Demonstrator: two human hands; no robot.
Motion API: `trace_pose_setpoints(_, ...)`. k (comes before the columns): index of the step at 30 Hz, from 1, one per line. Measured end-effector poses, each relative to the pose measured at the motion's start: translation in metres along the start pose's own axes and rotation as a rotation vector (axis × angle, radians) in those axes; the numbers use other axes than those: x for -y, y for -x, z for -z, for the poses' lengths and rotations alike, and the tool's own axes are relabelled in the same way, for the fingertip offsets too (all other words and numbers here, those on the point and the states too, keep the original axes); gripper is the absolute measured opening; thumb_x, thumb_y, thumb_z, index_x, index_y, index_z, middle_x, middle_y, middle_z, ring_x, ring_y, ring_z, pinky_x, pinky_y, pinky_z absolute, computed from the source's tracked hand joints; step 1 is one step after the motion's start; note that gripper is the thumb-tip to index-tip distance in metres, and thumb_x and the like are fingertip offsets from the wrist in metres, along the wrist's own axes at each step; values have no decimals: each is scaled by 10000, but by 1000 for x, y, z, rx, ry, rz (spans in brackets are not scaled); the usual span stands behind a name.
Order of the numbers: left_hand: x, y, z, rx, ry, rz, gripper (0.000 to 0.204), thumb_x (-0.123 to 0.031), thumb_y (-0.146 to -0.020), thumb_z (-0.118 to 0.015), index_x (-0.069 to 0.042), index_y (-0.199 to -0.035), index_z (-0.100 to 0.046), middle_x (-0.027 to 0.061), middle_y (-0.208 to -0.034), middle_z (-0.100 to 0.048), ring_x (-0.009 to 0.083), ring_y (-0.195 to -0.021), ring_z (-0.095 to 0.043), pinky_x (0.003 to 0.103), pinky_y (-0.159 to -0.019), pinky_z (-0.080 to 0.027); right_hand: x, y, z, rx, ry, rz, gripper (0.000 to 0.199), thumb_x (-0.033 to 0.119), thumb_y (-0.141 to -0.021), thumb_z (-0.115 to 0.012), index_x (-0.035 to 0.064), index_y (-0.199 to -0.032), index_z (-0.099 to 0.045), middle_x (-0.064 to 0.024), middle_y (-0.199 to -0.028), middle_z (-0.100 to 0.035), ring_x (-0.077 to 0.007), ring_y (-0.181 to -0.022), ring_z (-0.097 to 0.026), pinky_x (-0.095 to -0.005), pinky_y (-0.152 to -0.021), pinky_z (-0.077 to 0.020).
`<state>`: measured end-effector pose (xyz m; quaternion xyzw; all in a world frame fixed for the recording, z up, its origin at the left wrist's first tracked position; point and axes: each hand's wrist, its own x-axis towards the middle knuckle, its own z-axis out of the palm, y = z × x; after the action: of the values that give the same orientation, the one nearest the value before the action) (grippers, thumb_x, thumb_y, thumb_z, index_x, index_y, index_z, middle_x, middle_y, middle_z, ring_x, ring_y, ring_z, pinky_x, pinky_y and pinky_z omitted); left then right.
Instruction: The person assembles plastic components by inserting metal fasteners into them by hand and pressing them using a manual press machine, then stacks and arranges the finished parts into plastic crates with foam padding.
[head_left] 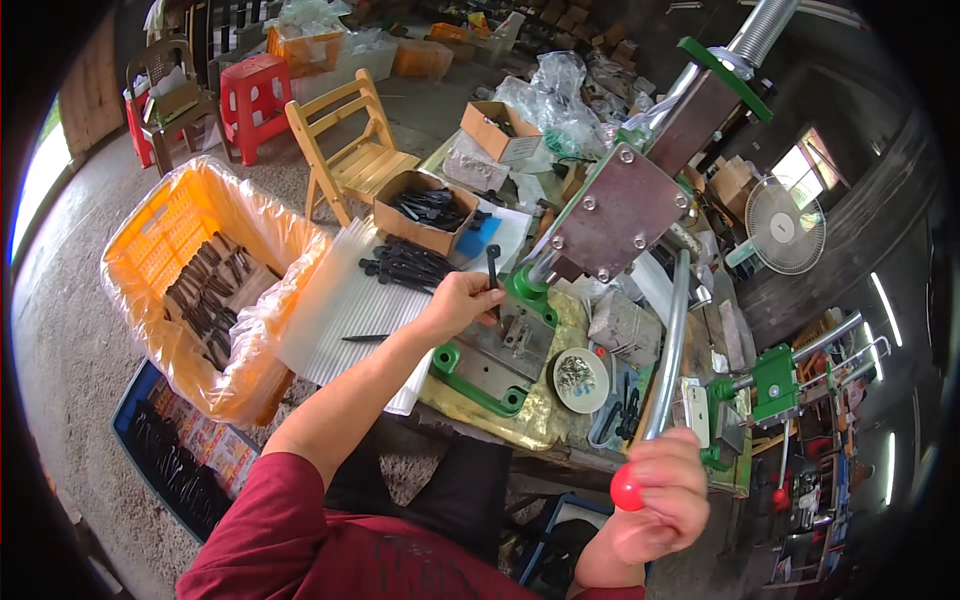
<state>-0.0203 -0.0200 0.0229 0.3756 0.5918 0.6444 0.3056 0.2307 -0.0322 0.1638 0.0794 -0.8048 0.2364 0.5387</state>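
Observation:
My left hand (463, 306) is closed on a slim black part (493, 262) with a wider rounded head, holding it upright at the metal fixture (522, 335) of a green-based hand press (470, 378). Its lower end is partly hidden by my fingers. The press's brownish head block (620, 212) stands just above and to the right. My right hand (668, 500) grips the lower end of the long steel lever (668, 350), beside its red ball knob (627, 487). Left of the press, a pile of similar black parts (405, 264) lies on white ribbed sheeting (325, 325).
A cardboard box (425, 235) of black parts stands behind the pile. Right of the press are a white bowl (581, 404) of small metal pieces and a grey block (625, 328). A plastic-lined orange crate (170, 225) and a blue tray (130, 400) sit at left. A second green press (775, 385) stands at right.

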Motion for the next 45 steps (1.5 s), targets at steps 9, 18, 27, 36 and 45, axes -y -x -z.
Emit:
trace_pose_setpoints(9, -4, 37, 37, -13, 462, 54, 172, -179, -812, -565, -14, -860, -571, 37, -764, -581, 115, -687, -573, 268, -631, -519, -37, 72, -21, -595, -22, -333, 254, 263, -836, -381, 19, -843, -449, -125, -830, -481, -218, -804, -456, -329, -736, -358)
trace_pose_setpoints(18, -4, 61, 61, -67, 409, 38, 178, -171, -817, -559, -4, -879, -563, 52, -775, -586, 125, -705, -582, 259, -644, -520, -50, 118, -60, -452, -288, -630, 134, 135, -846, -400, 19, -802, -452, -118, -809, -481, -193, -763, -460, -315, -731, -376)
trace_pose_setpoints(27, 7, 77, 113, -1, -950, -152, 240, -186, -756, -578, -34, -941, -559, 128, -826, -573, 301, -831, -537, 374, -721, -417, -47, 130, -66, -324, -231, -709, 146, 135, -855, -402, 8, -807, -455, -109, -808, -486, -179, -763, -460, -298, -723, -369)
trace_pose_setpoints(36, 22, 85, 125, 227, -1240, 79, 210, -230, -758, -564, -87, -910, -583, 85, -858, -563, 258, -872, -535, 371, -730, -419, -52, 136, -68, -293, -217, -727, 134, 115, -867, -383, 12, -820, -453, -74, -785, -473, -148, -730, -426, -272, -682, -357)
trace_pose_setpoints(45, 40, 42, 124, -50, -1145, -108, 191, -203, -770, -548, -104, -931, -580, 64, -855, -544, 243, -876, -524, 350, -725, -432, -55, 144, -72, -285, -224, -776, 159, 136, -864, -400, -2, -814, -460, -91, -793, -481, -152, -729, -448, -268, -687, -366)
